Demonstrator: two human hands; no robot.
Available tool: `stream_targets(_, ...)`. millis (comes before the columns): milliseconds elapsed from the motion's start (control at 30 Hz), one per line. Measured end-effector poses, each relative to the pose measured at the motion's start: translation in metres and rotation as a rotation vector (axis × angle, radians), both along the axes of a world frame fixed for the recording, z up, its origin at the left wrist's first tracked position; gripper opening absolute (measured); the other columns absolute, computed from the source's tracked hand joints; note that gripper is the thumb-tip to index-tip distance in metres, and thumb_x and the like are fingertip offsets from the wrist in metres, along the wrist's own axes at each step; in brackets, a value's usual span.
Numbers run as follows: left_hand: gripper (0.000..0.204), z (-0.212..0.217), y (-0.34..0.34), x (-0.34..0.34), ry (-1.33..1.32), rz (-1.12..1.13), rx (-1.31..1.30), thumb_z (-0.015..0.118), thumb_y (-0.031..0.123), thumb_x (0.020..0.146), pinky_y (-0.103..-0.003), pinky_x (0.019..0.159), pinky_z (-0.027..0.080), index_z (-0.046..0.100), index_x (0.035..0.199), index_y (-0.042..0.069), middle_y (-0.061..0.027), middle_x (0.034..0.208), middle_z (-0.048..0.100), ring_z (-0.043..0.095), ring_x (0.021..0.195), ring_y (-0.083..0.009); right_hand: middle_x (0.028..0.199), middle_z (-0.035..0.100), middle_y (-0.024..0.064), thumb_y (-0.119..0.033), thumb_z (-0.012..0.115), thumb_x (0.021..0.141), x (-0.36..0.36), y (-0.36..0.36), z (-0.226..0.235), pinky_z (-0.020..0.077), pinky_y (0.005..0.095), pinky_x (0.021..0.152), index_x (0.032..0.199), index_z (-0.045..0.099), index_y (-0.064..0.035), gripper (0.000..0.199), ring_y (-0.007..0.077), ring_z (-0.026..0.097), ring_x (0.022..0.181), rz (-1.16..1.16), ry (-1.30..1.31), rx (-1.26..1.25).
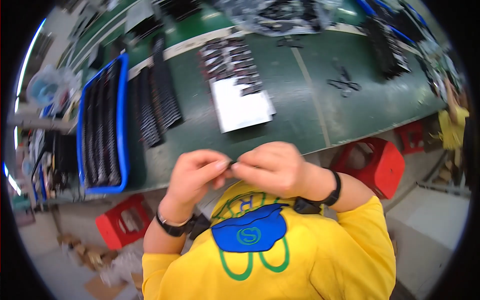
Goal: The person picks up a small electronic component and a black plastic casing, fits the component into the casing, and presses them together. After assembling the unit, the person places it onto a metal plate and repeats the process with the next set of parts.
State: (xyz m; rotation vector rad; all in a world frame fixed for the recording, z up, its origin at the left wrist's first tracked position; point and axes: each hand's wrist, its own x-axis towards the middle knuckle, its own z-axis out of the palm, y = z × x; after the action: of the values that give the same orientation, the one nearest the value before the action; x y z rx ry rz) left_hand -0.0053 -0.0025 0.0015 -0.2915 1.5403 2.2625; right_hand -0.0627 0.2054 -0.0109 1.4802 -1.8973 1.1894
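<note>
Above the table's near edge, my two hands meet in front of my chest. Thumb and fingers of my left hand pinch a tiny black part. From the other side, the fingertips of my right hand close on the same part, which they mostly hide, so its exact kind cannot be made out. Beyond the hands lies a white sheet or board, its far portion covered by rows of small black pieces. Neither hand touches it.
Left of the board lie black ridged strips and a blue tray holding more strips. Small black parts are scattered to the right. A clear bag of black parts sits at the back. Red stools stand by the table.
</note>
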Motion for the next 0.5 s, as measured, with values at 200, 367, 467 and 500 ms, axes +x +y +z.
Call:
stream_targets(200,0.011,-0.005,-0.014,0.005,0.001,-0.070,0.067,0.063,0.005,0.087,-0.023,0.051,0.049,0.065,0.092,-0.004,-0.0144,0.078,0.068,0.061,0.057,-0.0136,0.086,0.063,0.0098,-0.011,0.075,0.067,0.002,0.007,-0.001,0.0511,0.0307,0.056,0.093,0.066,-0.0018,0.030,0.0224,0.063,0.066,0.057,-0.089,-0.024)
stream_targets(367,0.009,-0.002,-0.009,0.003,-0.006,-0.151,0.057,0.064,0.003,0.086,-0.023,0.051,0.050,0.065,0.090,-0.004,-0.0146,0.077,0.068,0.061,0.056,-0.0135,0.086,0.065,0.0088,-0.014,0.078,0.070,-0.010,0.042,0.009,0.0505,0.0303,0.057,0.095,0.067,-0.0036,0.030,0.0228,0.062,0.066,0.048,-0.286,-0.030)
stream_targets(467,0.007,-0.005,-0.013,0.005,0.082,-0.069,0.093,0.065,0.002,0.085,-0.023,0.052,0.050,0.065,0.088,-0.004,-0.0150,0.077,0.068,0.062,0.056,-0.0136,0.084,0.064,0.0093,-0.010,0.077,0.071,-0.028,0.093,0.010,0.0498,0.0309,0.057,0.096,0.067,-0.0033,0.027,0.0222,0.060,0.063,-0.313,-0.395,0.084)
stream_targets(500,0.007,-0.007,-0.014,0.003,0.086,-0.074,0.097,0.065,0.002,0.085,-0.023,0.052,0.050,0.065,0.088,-0.004,-0.0150,0.077,0.068,0.062,0.056,-0.0136,0.084,0.064,0.0097,-0.009,0.076,0.072,-0.039,0.111,0.010,0.0498,0.0305,0.058,0.095,0.066,-0.0030,0.026,0.0217,0.060,0.063,-0.455,-0.372,0.109)
